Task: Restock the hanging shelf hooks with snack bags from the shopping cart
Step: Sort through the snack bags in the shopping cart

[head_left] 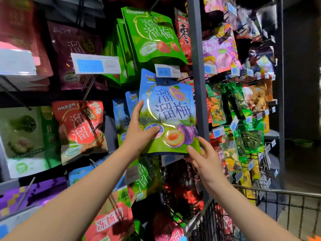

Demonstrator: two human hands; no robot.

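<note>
Blue snack bag is up at the shelf, held upright and face-out between both hands, not in the cart. Its top edge sits right under the price tag, well above the fingers. The hang hole and the hook tip are hidden behind that tag, so I can't tell if it's threaded yet.

Left hand: the fingers pinch the bag's left edge, thumb flat across the lower front, index running up the side, the rest hidden behind.

Right hand: pinches the bottom right corner, thumb on the front edge, index up along the side, other fingers under or behind and hard to read.

Just left of the left fingers and further back, matching blue bags hang already, so this looks like the right hook row. Green bags hang on the row above the fingers. Grey shelf upright runs just right of the bag, close to the right fingers. Shopping cart is below the right wrist, with more packets inside.

Step, my read: hanging phase, bag picked and aligned but not yet released.

Next move needs the top hole lined up on the hook, then a push straight back to meet the hung stock. The tag may need lifting clear. Keep the bottom corner steady so the bag doesn't twist, and let go only once it hangs by itself.
</note>
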